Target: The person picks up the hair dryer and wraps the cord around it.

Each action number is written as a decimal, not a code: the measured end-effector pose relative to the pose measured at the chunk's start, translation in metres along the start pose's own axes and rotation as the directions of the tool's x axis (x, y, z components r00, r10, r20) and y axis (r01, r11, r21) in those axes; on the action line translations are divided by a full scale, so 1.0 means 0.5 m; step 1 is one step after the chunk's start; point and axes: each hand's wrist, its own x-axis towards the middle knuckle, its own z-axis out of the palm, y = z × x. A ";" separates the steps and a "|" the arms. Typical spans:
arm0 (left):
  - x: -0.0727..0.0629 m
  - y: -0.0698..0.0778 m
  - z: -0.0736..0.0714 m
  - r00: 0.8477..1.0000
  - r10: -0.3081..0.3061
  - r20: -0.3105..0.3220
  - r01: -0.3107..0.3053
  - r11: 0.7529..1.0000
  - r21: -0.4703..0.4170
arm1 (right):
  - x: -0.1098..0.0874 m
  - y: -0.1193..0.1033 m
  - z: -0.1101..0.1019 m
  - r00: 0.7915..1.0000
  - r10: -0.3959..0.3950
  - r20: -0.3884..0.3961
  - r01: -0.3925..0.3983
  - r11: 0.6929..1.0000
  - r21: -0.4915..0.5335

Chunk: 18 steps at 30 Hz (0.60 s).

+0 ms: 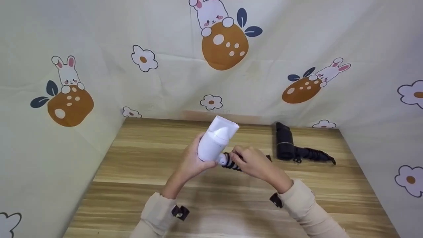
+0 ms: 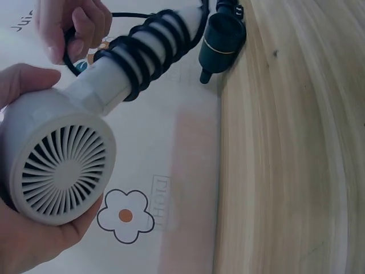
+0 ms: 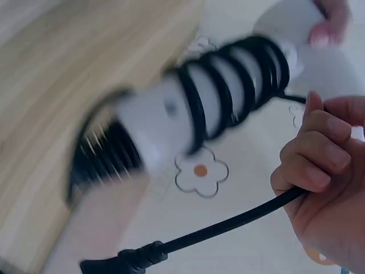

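Observation:
A white hair dryer [image 1: 212, 145] with a flat nozzle is held above the table, its round vent grille [image 2: 67, 171] facing the left wrist camera. My left hand [image 1: 193, 158] grips it around the body. Black cord [image 3: 228, 91] winds in several loops around the white handle [image 3: 165, 111]. My right hand [image 1: 252, 162] holds the cord's loose part in curled fingers, beside the handle. From that hand, in the right wrist view, the cord runs down to a thick black plug end [image 3: 128, 260].
A black hair dryer [image 1: 285, 142] with its cord wrapped around the handle lies at the back right of the wood-grain table [image 1: 158, 145]. Printed cloth walls [image 1: 158, 86] with rabbits and flowers enclose the table at the back and sides.

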 end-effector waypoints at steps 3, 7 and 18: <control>0.001 -0.001 0.001 0.996 -0.037 -0.081 0.035 0.999 -0.033 | -0.011 -0.009 0.022 0.999 0.033 0.014 -0.035 0.995 0.097; 0.003 -0.002 0.002 0.983 -0.069 -0.172 0.053 0.994 -0.096 | -0.026 -0.011 0.053 0.994 0.045 0.104 -0.075 0.949 0.307; -0.004 -0.010 0.011 0.966 -0.194 -0.168 0.117 0.915 -0.386 | -0.020 0.041 0.136 0.961 0.004 0.278 -0.148 0.854 0.499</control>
